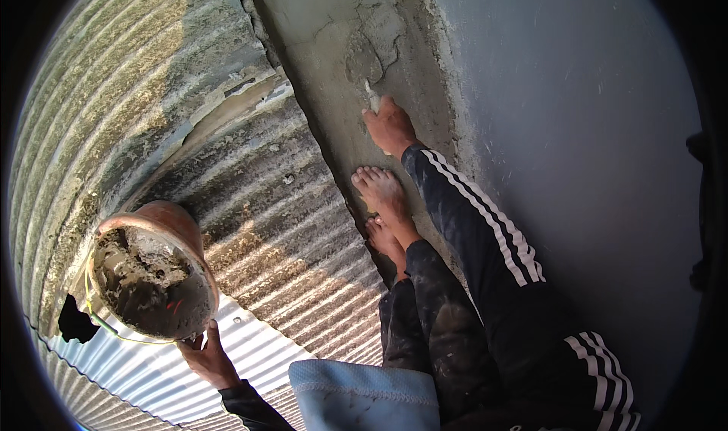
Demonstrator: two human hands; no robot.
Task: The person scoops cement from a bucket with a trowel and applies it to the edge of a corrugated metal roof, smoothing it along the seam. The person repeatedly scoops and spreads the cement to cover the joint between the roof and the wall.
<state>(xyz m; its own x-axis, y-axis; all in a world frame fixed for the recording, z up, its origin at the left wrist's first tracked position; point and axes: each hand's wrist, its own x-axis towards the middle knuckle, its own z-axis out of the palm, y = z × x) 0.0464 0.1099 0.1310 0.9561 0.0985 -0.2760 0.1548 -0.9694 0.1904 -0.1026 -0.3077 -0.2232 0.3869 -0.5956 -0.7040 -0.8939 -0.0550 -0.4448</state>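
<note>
I've the right hand [392,128] gripping a mortar-smeared trowel [371,92], blade [364,58] beyond its fingers [371,120]; left hand [210,363] grips a mortar-filled orange bucket [177,221].

The roof [250,166] lies left of the ledge [334,105], the wall [576,128] right; the bucket [178,222], mortar [155,283] inside, is on the roof side, the trowel [365,61] on the ledge before the feet [381,192].
</note>
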